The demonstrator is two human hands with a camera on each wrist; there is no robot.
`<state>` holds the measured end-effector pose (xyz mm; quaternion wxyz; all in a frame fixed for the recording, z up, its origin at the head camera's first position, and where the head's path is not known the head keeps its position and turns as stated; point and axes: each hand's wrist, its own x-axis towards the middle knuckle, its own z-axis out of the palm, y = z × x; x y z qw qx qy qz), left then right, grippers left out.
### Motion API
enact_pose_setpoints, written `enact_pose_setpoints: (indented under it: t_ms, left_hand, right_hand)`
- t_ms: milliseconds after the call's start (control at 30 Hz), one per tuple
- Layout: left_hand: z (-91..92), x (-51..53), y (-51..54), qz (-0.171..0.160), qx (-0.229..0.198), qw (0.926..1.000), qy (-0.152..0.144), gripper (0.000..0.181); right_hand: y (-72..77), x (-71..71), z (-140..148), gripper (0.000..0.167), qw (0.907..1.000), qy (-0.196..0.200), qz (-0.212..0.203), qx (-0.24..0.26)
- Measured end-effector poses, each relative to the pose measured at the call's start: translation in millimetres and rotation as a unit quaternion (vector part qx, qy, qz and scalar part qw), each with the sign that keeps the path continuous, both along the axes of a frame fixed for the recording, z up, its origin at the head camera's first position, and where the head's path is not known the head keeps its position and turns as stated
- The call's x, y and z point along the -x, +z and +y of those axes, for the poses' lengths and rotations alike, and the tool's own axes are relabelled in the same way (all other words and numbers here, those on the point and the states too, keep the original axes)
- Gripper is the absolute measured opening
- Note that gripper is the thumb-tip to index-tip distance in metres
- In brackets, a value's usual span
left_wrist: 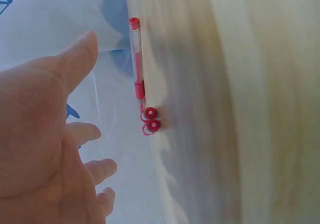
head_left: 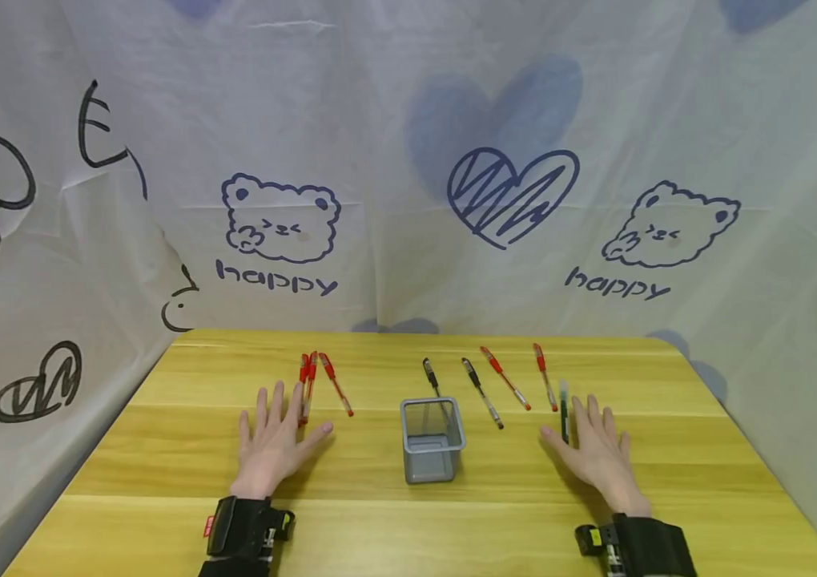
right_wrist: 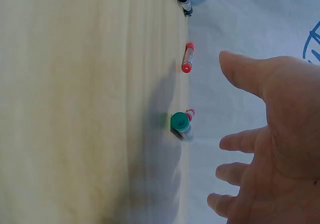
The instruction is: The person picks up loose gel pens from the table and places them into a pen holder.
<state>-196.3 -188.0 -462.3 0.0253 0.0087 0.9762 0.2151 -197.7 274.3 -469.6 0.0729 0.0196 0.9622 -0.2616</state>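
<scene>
My left hand (head_left: 271,446) is spread with straight fingers at the left of the table, holding nothing. Just beyond its fingertips lie two red pens (head_left: 311,381) side by side, with a third red pen (head_left: 337,386) slanting to their right. At the right, my right hand (head_left: 599,458) is also spread and holds nothing. A green pen (head_left: 564,417) lies between its thumb and index finger; contact cannot be told. Centred between the hands stands a grey square pen holder (head_left: 430,466). In the right wrist view, the green pen (right_wrist: 181,122) points its end toward the camera.
Behind the holder lie a black pen (head_left: 430,373), partly hidden by it, and another black pen (head_left: 483,393). Two more red pens (head_left: 505,377) (head_left: 545,377) lie farther right. A white cloth (head_left: 394,296) with drawings hangs behind the wooden table (head_left: 351,529).
</scene>
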Motion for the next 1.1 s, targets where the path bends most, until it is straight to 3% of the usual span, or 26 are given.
enact_pose_setpoints:
  t_ms: [233, 333, 400, 467, 600, 833, 900, 1000, 1100]
  left_hand:
    - [8.6, 2.8, 4.7, -0.015, -0.035, 0.9990, -0.024, 0.096]
    - [20.0, 3.6, 4.4, -0.013, -0.071, 0.9952, -0.066, 0.102]
    - [30.5, 4.0, 2.3, -0.024, -0.116, 0.9870, -0.109, 0.106]
    - [42.4, 3.9, -0.2, -0.043, -0.173, 0.9714, -0.156, 0.109]
    - [67.3, 3.6, -6.7, -0.097, -0.295, 0.9259, -0.216, 0.114]
    - [99.8, 6.4, -21.5, -0.140, -0.476, 0.8406, -0.217, 0.112]
    - [105.2, 7.4, -24.6, -0.139, -0.512, 0.8210, -0.210, 0.106]
    - [109.5, 7.4, -29.5, -0.133, -0.546, 0.8018, -0.203, 0.097]
    - [110.7, 4.4, -34.4, -0.135, -0.558, 0.7946, -0.196, 0.092]
  right_hand:
    - [-0.9, -1.4, 1.2, 0.089, 0.9985, -0.001, 0.046, 0.030]
    - [-2.2, -3.7, 3.0, 0.082, 0.9962, -0.010, 0.067, 0.055]
    - [-2.3, -4.1, 4.8, 0.079, 0.9954, -0.019, 0.066, 0.067]
    - [-2.0, -2.1, 6.9, 0.077, 0.9951, -0.024, 0.064, 0.072]
    - [1.3, 8.7, 13.5, 0.071, 0.9955, -0.023, 0.043, 0.081]
    - [10.3, 35.0, 27.5, 0.051, 0.9970, -0.020, -0.037, 0.066]
    - [11.1, 42.1, 28.4, 0.043, 0.9967, -0.024, -0.045, 0.064]
    - [11.5, 50.1, 28.4, 0.044, 0.9956, -0.024, -0.056, 0.071]
    - [10.4, 54.2, 27.9, 0.046, 0.9962, -0.024, -0.061, 0.057]
